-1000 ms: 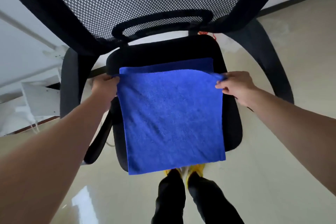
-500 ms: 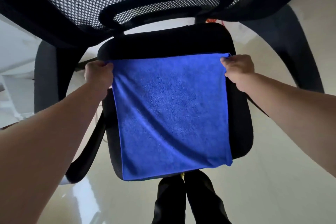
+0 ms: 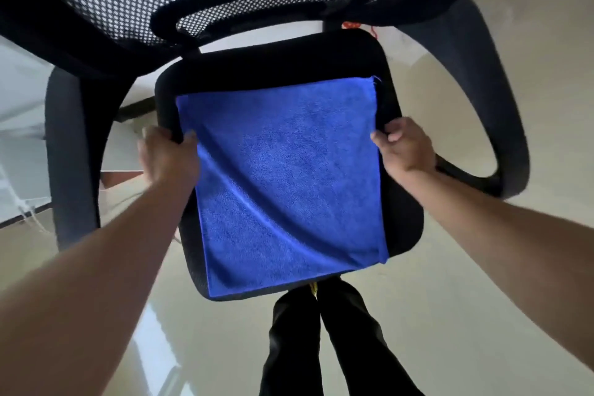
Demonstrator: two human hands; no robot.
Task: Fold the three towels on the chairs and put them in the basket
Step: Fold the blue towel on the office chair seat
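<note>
One blue towel (image 3: pixel 289 183), folded, is laid on the seat of one chair (image 3: pixel 405 222). Its side edges are pinched by the left hand (image 3: pixel 168 157) and the right hand (image 3: pixel 403 148), both closed. Uneven pulling could skew the layers. No basket is seen.

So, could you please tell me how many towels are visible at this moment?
1. A blue towel lies spread on the black chair seat, with the left hand and right hand at its side edges. Any other towels are out of view.
</note>
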